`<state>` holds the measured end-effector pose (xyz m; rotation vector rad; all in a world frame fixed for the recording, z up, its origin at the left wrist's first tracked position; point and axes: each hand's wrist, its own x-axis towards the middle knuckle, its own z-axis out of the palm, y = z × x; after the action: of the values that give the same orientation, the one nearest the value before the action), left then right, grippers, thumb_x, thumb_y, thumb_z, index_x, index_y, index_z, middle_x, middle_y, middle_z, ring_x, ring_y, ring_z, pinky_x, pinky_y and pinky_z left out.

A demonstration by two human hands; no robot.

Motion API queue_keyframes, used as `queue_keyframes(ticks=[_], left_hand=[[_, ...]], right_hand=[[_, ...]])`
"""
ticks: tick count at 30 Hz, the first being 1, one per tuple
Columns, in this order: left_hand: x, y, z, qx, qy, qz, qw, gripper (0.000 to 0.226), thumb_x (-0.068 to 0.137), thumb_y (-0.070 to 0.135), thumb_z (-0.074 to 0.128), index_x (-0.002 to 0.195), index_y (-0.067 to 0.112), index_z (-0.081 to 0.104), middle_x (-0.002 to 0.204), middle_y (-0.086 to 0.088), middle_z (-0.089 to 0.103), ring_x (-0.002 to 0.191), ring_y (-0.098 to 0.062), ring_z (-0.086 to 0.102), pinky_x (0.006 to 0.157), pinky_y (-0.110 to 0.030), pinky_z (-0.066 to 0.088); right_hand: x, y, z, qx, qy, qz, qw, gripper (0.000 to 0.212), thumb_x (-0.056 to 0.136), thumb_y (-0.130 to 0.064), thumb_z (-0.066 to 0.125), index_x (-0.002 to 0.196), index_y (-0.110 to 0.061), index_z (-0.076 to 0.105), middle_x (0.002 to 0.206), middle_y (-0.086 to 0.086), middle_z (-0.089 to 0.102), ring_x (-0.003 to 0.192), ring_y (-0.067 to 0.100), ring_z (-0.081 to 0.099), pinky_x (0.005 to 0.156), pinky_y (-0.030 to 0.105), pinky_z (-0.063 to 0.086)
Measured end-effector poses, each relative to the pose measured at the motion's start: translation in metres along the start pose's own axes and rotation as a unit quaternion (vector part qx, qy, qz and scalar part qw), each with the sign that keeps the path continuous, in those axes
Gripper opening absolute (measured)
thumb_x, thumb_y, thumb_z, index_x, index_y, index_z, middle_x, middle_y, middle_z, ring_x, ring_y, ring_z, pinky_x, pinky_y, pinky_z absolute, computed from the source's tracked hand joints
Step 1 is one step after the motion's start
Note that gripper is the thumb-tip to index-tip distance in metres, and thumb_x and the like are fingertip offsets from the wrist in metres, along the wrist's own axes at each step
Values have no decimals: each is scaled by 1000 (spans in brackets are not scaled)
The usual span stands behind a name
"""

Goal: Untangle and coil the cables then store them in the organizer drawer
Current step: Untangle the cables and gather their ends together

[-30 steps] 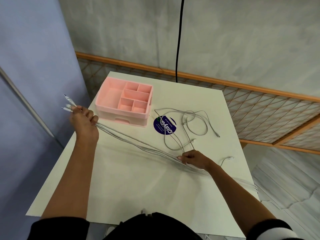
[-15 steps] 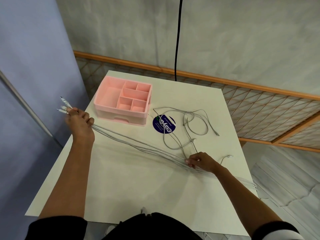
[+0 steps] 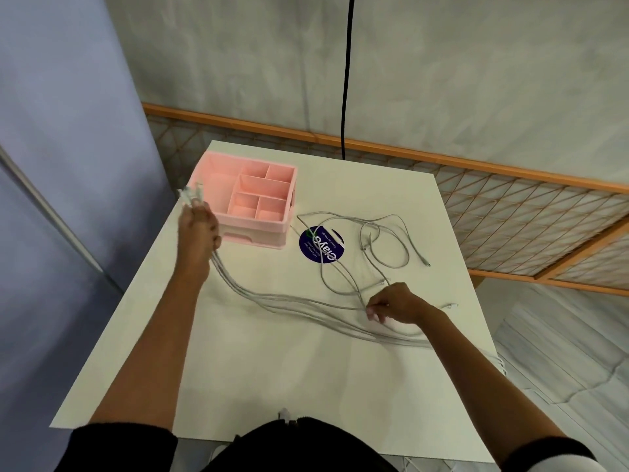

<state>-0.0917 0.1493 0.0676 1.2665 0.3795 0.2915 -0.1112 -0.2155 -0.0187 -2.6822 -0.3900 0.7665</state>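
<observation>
A white table [image 3: 272, 369] fills the middle of the frame, set against a grey wall with an orange wooden rail [image 3: 442, 158] and lattice behind it. A purple panel [image 3: 68, 148] covers the left side, and a black cord [image 3: 347, 80] hangs down at top centre.

The pink organizer [image 3: 252, 233] sits at the table's upper left, its open compartments facing up. Just right of it is a round blue sticker [image 3: 321, 247].

The grey cables [image 3: 289, 299] lie outside the organizer. They run as a loose bundle from the left hand [image 3: 199, 229] at the organizer's near-left corner, sweep down and right across the table, and pass under the right hand [image 3: 401, 303] at centre right. From there they trail off the table's right edge. More slack lies in tangled loops [image 3: 407, 250] above the right hand, partly over the sticker.

The left fingers [image 3: 212, 233] are curled tight round the bundle near its ends. The white plugs [image 3: 191, 196] poke out above the fist, in front of the organizer's left wall; this hand is blurred.

The right hand is knuckles up, with its fingertips [image 3: 372, 310] bent in close together. They pinch at the strands where the bundle crosses beneath them — how many strands they hold cannot be told.
</observation>
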Motion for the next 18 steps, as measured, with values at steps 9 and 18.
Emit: queue_keyframes(ticks=[9,18], left_hand=[[-46,-39,63,234,-228,-59,943,23,106,25,22,112,17,43,87,-8,72,74,-10,68,36,-16,23],[-51,-40,71,276,-269,-66,920,31,106,27,24,84,16,42,65,-1,51,52,-11,49,40,-15,28]], right_hand=[[7,-73,-50,97,-34,-75,992,20,93,-26,56,85,-20,73,61,-9,64,62,4,57,72,21,47],[18,-100,-65,156,82,-173,969,24,97,-22,51,83,-12,68,66,-4,63,64,7,57,71,15,42]])
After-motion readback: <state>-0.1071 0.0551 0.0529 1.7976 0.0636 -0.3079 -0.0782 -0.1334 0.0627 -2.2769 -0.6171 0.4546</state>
